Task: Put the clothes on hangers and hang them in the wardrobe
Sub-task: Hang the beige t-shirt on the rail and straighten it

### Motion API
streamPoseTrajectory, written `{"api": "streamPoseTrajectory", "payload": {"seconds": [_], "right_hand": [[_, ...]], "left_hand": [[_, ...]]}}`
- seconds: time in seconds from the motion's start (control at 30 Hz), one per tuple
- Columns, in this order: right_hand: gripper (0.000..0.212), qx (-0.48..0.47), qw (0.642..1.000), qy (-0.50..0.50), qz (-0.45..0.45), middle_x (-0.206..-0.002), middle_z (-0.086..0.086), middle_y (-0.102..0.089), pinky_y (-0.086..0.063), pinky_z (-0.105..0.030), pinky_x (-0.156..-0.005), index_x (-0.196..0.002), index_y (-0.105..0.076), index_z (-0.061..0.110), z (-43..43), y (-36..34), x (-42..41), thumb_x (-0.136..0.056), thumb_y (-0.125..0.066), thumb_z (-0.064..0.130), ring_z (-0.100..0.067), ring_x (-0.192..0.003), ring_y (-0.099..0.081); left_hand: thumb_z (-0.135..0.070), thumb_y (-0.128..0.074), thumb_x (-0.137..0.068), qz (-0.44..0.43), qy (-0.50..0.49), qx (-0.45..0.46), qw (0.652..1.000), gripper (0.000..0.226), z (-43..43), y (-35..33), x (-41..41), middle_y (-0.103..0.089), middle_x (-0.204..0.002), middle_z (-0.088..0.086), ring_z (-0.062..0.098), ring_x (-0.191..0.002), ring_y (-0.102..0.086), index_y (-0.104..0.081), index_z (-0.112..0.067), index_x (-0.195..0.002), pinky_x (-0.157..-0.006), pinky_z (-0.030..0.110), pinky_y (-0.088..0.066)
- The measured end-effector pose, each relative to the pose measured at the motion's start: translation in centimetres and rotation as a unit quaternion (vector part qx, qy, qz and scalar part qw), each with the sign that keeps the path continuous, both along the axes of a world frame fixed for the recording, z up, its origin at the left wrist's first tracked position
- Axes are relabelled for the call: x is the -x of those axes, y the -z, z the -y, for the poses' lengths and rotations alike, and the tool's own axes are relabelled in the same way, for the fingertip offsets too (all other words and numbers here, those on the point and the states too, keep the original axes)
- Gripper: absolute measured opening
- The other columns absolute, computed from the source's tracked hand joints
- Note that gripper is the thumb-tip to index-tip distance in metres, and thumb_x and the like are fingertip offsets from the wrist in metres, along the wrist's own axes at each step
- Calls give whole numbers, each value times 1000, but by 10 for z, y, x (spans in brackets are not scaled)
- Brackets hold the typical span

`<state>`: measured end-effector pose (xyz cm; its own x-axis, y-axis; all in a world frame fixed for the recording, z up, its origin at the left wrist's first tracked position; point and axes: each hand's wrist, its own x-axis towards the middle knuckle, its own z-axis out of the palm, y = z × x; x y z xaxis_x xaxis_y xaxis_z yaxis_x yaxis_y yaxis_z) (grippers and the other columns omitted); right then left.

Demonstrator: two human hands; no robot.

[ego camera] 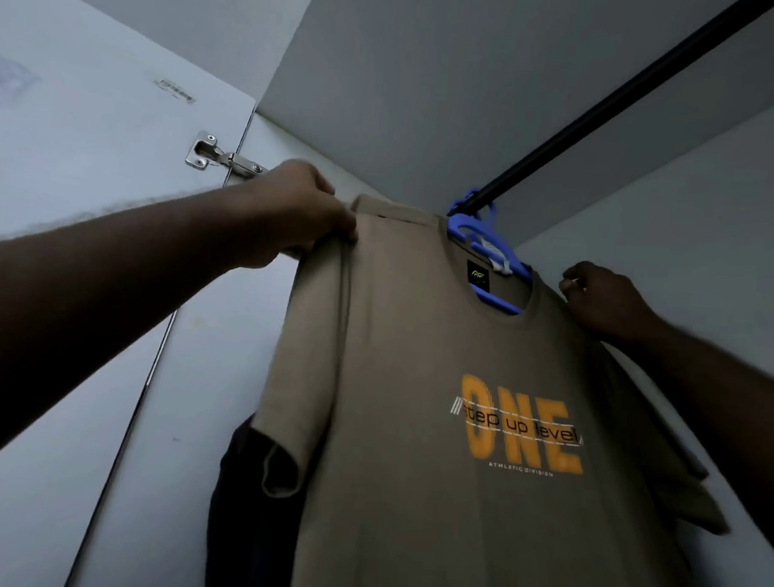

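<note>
A single head-worn wide-angle view looks steeply upward from below, close in, into the corner of a pale grey wardrobe [429,95]. Its black metal hanging rail [606,107] runs diagonally from the upper right, and the open door's steel hinge [222,156] sits at left.

T-shirt [415,427], chest print: large orange "ONE", crossed by a band reading "step up level"; beneath it, small white "ATHLETIC DIVISION". Neck tag [478,275]: a small green logo, not legible. Door sticker [176,90]: print too blurred to read.
</note>
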<state>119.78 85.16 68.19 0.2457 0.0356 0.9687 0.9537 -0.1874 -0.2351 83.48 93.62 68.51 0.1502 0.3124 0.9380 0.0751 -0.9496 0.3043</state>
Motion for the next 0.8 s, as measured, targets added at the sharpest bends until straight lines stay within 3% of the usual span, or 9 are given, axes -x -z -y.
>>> {"api": "streamPoseTrajectory", "payload": {"seconds": [0.07, 0.17, 0.27, 0.4, 0.47, 0.57, 0.67, 0.73, 0.8], "right_hand": [[34, -8, 999, 1, 43, -127, -19, -61, -43, -37, -94, -126, -57, 5, 4, 0, 19, -99, -52, 25, -35, -116, -55], [30, 12, 993, -8, 113, -114, -14, -65, -45, -36, -84, -117, -61, 9, 13, 6, 64, -97, -56, 31, -30, -104, -58], [27, 78, 981, -33, 173, -106, -7, -66, -47, -34, -80, -114, -63, 13, 24, 17, 113, -95, -59, 32, -23, -96, -60], [27, 157, 961, -69, 215, -107, -1, -64, -51, -36, -87, -117, -61, 17, 33, 35, 171, -96, -58, 34, -17, -98, -61], [25, 171, 955, -129, 206, -107, 1, -63, -54, -34, -85, -118, -60, 19, 32, 48, 197, -97, -58, 32, -14, -96, -61], [23, 205, 942, -185, 189, -106, 1, -64, -53, -34, -86, -114, -63, 17, 24, 65, 231, -99, -54, 32, -13, -95, -61], [55, 220, 917, -320, 89, -100, -9, -65, -50, -34, -73, -110, -63, 6, 25, 74, 262, -101, -37, 53, -19, -82, -62], [77, 229, 868, -440, -38, -112, -13, -64, -53, -34, -65, -119, -59, 7, 28, 73, 278, -95, -20, 69, -25, -76, -67], [93, 252, 831, -485, -105, -119, -16, -62, -56, -38, -67, -127, -56, 7, 30, 66, 285, -87, -12, 79, -31, -81, -71]], "left_hand": [[-3, -68, -83, -45, 8, 32, 998, 9, 3, 12, 10, -54, -82, 14, 23, -66, -55, -60, -6, -82, -66, 38, -57], [-1, -62, -83, -83, 8, 85, 993, 9, 8, 32, 31, -47, -85, 14, 20, -55, -45, -63, -1, -92, -52, 26, -47], [-2, -58, -86, -85, 8, 144, 986, 20, 20, 51, 49, -50, -81, 13, 20, -55, -48, -63, 2, -105, -48, 24, -45], [-8, -56, -91, -69, 10, 159, 985, 13, 30, 72, 71, -47, -75, 9, 19, -60, -48, -63, -2, -100, -52, 24, -41], [-12, -56, -94, -56, -5, 148, 987, 16, 33, 78, 82, -50, -82, 12, 23, -72, -51, -64, 0, -99, -59, 28, -42], [-22, -56, -98, -6, -2, 138, 990, 25, 42, 82, 95, -57, -76, 14, 24, -63, -56, -60, -3, -83, -45, 26, -50], [-31, -61, -95, 25, 13, 99, 995, 28, 54, 80, 103, -58, -71, 10, 16, -56, -52, -58, -12, -75, -44, 22, -47], [-26, -66, -91, 42, 60, 63, 995, 23, 64, 80, 101, -60, -67, 9, 16, -57, -55, -61, -11, -75, -52, 26, -49], [-14, -70, -87, 47, 143, 33, 988, 15, 76, 85, 94, -63, -62, 4, 13, -55, -59, -62, -9, -76, -53, 26, -53]]}}
